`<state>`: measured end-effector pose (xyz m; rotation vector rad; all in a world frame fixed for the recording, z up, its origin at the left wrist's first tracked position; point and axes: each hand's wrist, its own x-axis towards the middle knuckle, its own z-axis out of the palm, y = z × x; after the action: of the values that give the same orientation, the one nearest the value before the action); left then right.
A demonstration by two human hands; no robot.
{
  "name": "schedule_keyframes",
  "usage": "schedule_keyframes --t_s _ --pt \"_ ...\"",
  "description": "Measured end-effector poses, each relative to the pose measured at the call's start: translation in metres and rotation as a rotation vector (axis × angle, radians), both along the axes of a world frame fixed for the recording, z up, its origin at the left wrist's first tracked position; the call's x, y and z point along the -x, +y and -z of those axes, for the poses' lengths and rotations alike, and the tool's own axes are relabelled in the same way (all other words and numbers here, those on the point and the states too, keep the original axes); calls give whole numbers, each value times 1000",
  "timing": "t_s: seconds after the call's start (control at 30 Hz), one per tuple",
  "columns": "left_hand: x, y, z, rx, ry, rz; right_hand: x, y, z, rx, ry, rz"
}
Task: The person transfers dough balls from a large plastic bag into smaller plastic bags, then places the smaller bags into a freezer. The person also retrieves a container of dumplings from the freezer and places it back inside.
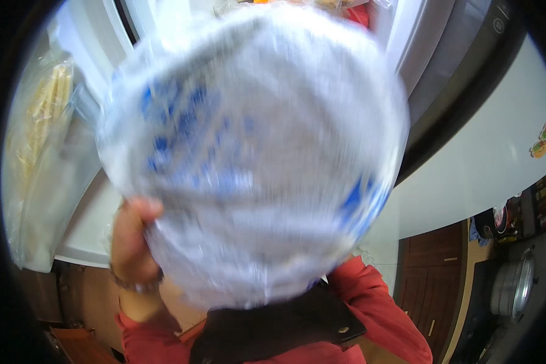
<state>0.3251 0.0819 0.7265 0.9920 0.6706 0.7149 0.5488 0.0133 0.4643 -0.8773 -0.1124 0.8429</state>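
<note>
A large round item wrapped in clear plastic [273, 150], with blue markings on its face, is held up close in front of me and blurred. My left hand [136, 236] grips its lower-left edge, thumb on the near side and the other fingers hidden behind. My right sleeve [375, 295] runs up behind the lower-right edge, and the wrapped item hides my right hand. What the plastic contains cannot be made out. Beyond it stands an opened refrigerator [400, 50], most of its inside covered by the item.
On the left, the door's shelf bin [50, 227] holds a plastic bag of pale yellow sticks [50, 100]. A white door with a dark edge [473, 168] swings out on the right. Lower right are wooden cabinets [430, 282] and a metal pot [512, 286] on a dark stove.
</note>
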Motion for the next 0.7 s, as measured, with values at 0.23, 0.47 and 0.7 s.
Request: schedule_keyframes --t_s 0.23,0.47,0.7 --pt "67 -32 78 106 306 134 -25 27 -52 -72 -199 188" --pt "74 -23 135 392 297 278 -77 57 -77 -346 -15 331" --pt "63 -28 117 427 295 162 -72 47 -79 -334 83 278"
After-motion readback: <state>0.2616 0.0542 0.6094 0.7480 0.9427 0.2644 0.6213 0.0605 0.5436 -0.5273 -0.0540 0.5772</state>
